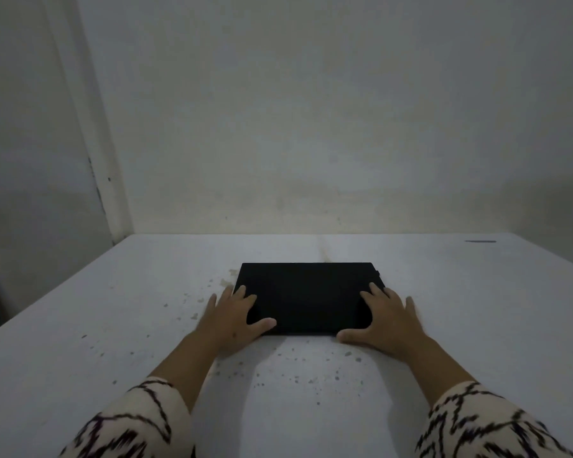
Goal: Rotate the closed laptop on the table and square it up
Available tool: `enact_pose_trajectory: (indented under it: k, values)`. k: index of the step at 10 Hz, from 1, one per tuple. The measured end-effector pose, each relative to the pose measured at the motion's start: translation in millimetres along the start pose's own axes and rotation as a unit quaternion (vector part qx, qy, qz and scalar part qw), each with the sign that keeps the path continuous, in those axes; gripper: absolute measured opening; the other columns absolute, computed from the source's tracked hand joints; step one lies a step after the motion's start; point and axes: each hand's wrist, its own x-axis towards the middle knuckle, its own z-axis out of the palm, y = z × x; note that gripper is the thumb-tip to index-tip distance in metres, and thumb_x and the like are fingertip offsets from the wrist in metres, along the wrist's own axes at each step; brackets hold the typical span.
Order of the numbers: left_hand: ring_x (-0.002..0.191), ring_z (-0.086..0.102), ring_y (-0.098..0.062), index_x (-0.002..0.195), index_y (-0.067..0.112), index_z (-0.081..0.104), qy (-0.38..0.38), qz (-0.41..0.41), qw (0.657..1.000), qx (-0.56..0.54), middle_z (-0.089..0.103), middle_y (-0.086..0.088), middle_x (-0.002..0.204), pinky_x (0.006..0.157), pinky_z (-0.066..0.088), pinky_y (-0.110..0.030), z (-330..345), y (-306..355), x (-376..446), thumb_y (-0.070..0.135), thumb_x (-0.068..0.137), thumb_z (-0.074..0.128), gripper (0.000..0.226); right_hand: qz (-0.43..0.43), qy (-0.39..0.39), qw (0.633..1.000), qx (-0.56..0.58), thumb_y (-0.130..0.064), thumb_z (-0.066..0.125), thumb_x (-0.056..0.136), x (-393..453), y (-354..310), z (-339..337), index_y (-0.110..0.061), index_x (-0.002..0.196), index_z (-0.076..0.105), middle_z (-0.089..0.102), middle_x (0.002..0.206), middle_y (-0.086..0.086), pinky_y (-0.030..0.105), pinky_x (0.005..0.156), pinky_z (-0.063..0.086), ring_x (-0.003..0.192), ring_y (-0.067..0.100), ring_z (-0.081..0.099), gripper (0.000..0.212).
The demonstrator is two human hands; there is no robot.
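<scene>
A closed black laptop (306, 292) lies flat in the middle of the white table (113, 309), its long edges roughly parallel to the table's far edge. My left hand (234, 317) rests on its near left corner, fingers spread over the lid and thumb lying on top near the front edge. My right hand (386, 317) covers the near right corner in the same way, fingers on the lid and thumb along the front edge. Both near corners are hidden under my hands.
The table top is stained and speckled with dark spots around the laptop. A bare wall (311, 127) rises right behind the far edge. A small dark mark (480, 241) lies at the far right. The table's left edge runs diagonally past a dark gap.
</scene>
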Motion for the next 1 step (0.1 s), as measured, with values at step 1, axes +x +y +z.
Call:
enact_pose_trajectory:
  k: [1]
  values:
    - [0.148,0.001,-0.024,0.148,0.018,0.022,0.012,0.028,1.0,0.008,0.009,-0.006,0.16,0.12,0.004,-0.047,-28.5,12.6,9.8,0.063,0.086,0.036,0.078,-0.016,0.0,1.0,-0.007,-0.079,0.055,0.063,8.2,-12.2,-16.9,-0.018,0.149,0.02,0.006,0.162,0.004,0.054,0.12,0.004,0.148,0.028,0.004,0.111]
